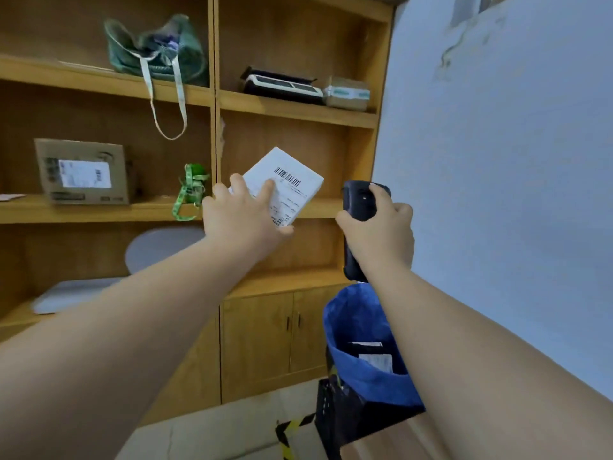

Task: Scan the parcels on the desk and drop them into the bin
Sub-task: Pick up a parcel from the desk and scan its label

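Shelving: a tall wooden shelf unit fills the wall ahead, with closed cupboard doors along its base.
Wall: a pale blue wall runs along the right side.
Bin: a dark bin lined with a blue bag stands on the floor, low and right, below the right forearm; white-labelled parcels lie inside it.
Green bag: a green cloth bag sits on the top left shelf, its pale straps hanging down over the edge.
Cardboard box: a brown box with a white label stands on the middle left shelf.
Scale: a flat black and white device rests on the upper right shelf, a small taped box just beside it.
Left hand: the left hand is raised before the shelves, fingers and thumb clamped on the lower corner of the parcel.
Parcel: a flat white parcel, tilted, barcode label turned toward the person, held up in the air above and left of the bin.
Right hand: the right hand is wrapped tight round the scanner, thumb on its top.
Scanner: a dark handheld scanner, upright, near the parcel's right edge but apart from it.
Tape measure: a green tape dangles off the middle shelf.
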